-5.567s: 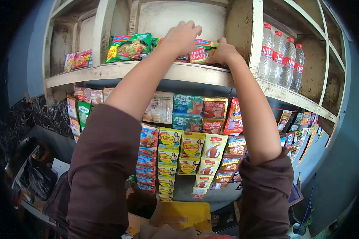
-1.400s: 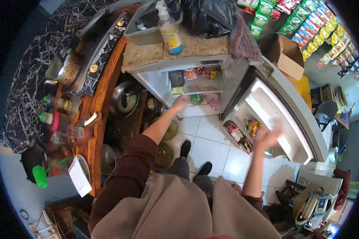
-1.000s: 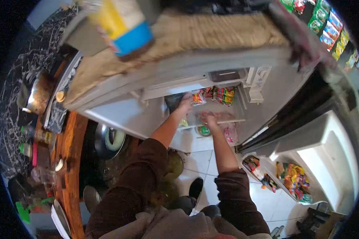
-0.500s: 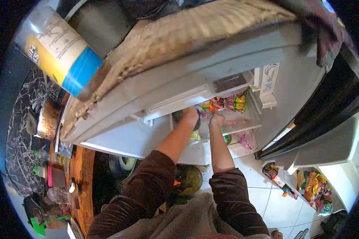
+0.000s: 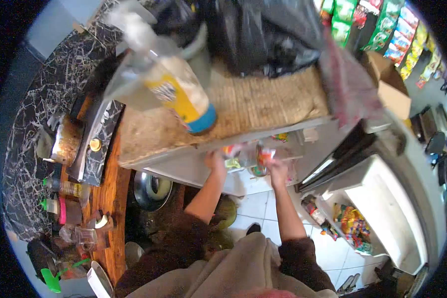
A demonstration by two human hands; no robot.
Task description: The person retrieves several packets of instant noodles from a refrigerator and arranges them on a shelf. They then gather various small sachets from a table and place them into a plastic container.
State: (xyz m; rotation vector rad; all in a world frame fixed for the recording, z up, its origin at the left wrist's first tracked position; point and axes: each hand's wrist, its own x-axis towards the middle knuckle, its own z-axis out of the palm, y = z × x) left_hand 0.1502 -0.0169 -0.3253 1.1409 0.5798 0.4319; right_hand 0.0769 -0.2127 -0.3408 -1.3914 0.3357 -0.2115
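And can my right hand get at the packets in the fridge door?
Probably yes: the fridge door stands open and its packets lie uncovered, though the right hand seems to hold a blurred packet.

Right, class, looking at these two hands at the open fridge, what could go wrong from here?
The spray bottle stands near the front edge of the fridge top; a bump might tip it.

The right hand seems to grip a packet; it might slip and fall.

The open door is beside the right arm, so an elbow could knock it.
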